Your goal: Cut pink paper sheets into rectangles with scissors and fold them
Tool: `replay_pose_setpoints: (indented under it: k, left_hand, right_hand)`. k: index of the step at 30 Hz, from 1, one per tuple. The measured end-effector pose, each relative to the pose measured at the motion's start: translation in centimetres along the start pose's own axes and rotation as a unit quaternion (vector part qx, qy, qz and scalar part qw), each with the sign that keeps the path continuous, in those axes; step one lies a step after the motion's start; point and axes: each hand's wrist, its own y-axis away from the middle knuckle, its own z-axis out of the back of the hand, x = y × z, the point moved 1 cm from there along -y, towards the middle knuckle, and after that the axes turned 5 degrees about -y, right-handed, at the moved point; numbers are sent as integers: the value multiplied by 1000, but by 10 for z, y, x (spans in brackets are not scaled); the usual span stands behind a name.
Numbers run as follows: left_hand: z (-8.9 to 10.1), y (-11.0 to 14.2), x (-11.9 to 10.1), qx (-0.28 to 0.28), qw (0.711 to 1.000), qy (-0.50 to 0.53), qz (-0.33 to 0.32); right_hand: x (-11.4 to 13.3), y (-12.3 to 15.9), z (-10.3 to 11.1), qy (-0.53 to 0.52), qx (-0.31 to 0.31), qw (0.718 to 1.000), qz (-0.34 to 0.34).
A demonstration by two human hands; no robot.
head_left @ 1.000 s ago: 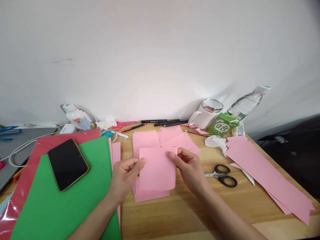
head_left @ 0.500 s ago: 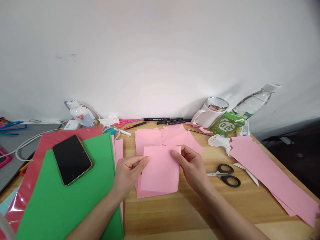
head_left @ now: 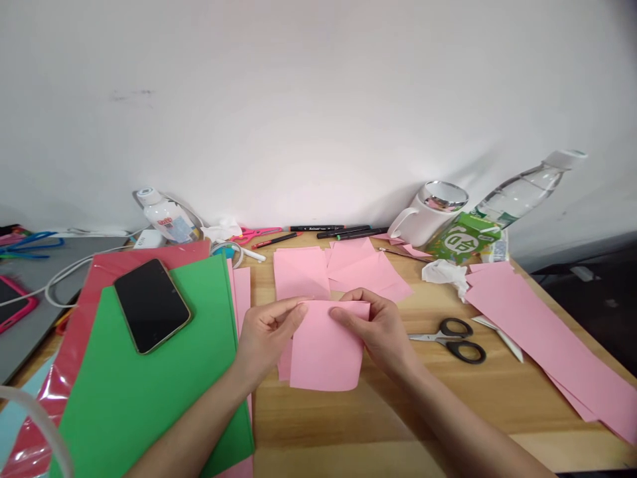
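Both my hands hold one pink paper square [head_left: 326,348] just above the wooden desk [head_left: 378,411]. My left hand [head_left: 266,335] pinches its upper left edge between thumb and fingers. My right hand [head_left: 381,328] pinches the top edge, with fingers curled over the front of the sheet. Under the held sheet lies a small stack of pink squares [head_left: 284,358], mostly hidden. More loose pink squares [head_left: 348,265] lie just beyond my hands.
Left: green paper [head_left: 164,378] over red paper [head_left: 99,282], with a black phone [head_left: 152,304] on top. Right: black-handled scissors [head_left: 455,338], long pink strips [head_left: 542,332], crumpled tissue [head_left: 445,273]. Along the wall: mug [head_left: 428,216], water bottle [head_left: 522,192], green carton [head_left: 462,239], markers [head_left: 338,231], glue bottle [head_left: 166,218].
My hands have drawn closer together on the sheet's top edge, which now bends towards me. The camera view has shifted slightly, so everything sits a little further right and higher.
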Motion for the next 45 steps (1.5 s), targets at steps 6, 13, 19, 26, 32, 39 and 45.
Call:
replay_pose_setpoints:
  k: [6, 13, 19, 26, 32, 39, 45]
  left_hand:
    - [-1, 0, 1, 10, 1000, 22, 14]
    - [0, -1, 2, 25, 997, 73, 16]
    - [4, -3, 8, -40, 997, 72, 0]
    - [6, -6, 12, -57, 995, 80, -2]
    - [7, -7, 11, -65, 997, 50, 2]
    - [9, -10, 14, -81, 993, 84, 31]
    - [15, -18, 20, -125, 990, 51, 29]
  right_hand:
    - [-3, 0, 1, 8, 2, 1000, 0]
    - [-2, 0, -1, -11, -5, 1000, 6]
    - [-1, -4, -1, -84, -24, 996, 16]
    - [3, -3, 0, -75, -43, 995, 49]
    - [3, -3, 1, -51, -48, 996, 51]
    - [4, -5, 2, -57, 97, 993, -36]
    - [2, -4, -1, -61, 177, 975, -121]
